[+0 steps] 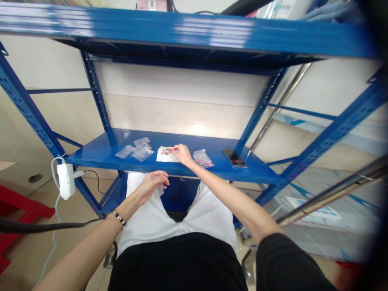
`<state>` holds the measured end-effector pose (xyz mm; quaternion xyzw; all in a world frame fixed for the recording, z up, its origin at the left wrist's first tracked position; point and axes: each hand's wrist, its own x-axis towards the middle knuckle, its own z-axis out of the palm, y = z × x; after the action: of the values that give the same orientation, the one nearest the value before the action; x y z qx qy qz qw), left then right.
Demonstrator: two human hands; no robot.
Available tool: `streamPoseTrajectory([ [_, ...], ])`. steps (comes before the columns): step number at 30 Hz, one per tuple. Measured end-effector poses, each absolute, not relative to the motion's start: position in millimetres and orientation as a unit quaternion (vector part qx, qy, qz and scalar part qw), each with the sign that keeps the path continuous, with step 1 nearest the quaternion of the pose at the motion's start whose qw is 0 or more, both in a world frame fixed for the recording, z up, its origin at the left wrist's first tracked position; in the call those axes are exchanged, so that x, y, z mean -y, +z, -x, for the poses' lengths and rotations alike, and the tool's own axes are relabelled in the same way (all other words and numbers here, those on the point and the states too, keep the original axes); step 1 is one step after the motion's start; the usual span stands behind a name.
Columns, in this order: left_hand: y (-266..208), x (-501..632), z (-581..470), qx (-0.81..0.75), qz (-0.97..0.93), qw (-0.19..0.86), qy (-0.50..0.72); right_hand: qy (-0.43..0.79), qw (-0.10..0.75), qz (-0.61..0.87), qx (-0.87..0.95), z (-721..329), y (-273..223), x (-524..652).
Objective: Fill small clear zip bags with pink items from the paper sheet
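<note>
On the blue shelf lies a white sheet of paper [161, 156] bearing a little heap of small pink, yellow and red pieces [166, 151]. My right hand [182, 154] reaches over the sheet's right side, thumb and fingers pinched together at the heap; whatever is between the fingertips is too small to name. My left hand [154, 184] is in front of the shelf edge, above my left thigh, with its fingers curled. A clear plastic bag [161, 190] shows partly beneath those fingers. Just right of my right hand are clear zip bags [202, 157] with small reddish pieces inside.
Several clear zip bags [142, 152] lie left of the paper. A blurred-out dark flat object [235, 157] rests at the shelf's right. The upper blue shelf [163, 28] spans overhead. A white power strip [66, 180] hangs by the left post.
</note>
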<state>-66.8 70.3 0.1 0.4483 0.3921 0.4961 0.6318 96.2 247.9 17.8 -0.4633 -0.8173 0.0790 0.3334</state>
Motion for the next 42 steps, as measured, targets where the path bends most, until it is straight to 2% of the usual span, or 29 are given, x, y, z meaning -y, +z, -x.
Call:
streamPoseTrajectory([
  [9,-11,-76,67,-0.396,-0.519,0.598,0.465,0.062,0.298,0.418,0.856,-73,11,-271],
  [15,-9,-77,70,-0.411,-0.513,0.585,0.474,-0.004,0.267,0.418,0.868,-53,5,-272],
  [25,-7,-80,73,-0.426,-0.488,0.588,0.484,-0.001,0.275,0.426,0.862,-44,5,-269],
  [30,-1,-77,73,-0.432,-0.465,0.595,0.492,0.065,0.341,0.392,0.852,-41,21,-253],
  [33,0,-77,72,-0.431,-0.453,0.605,0.494,0.151,0.366,0.297,0.869,-38,42,-235],
  [38,-1,-77,71,-0.413,-0.436,0.611,0.515,0.236,0.262,0.119,0.928,-44,81,-197],
  [42,-4,-77,72,-0.395,-0.435,0.611,0.530,0.207,0.179,0.103,0.956,-53,94,-177],
])
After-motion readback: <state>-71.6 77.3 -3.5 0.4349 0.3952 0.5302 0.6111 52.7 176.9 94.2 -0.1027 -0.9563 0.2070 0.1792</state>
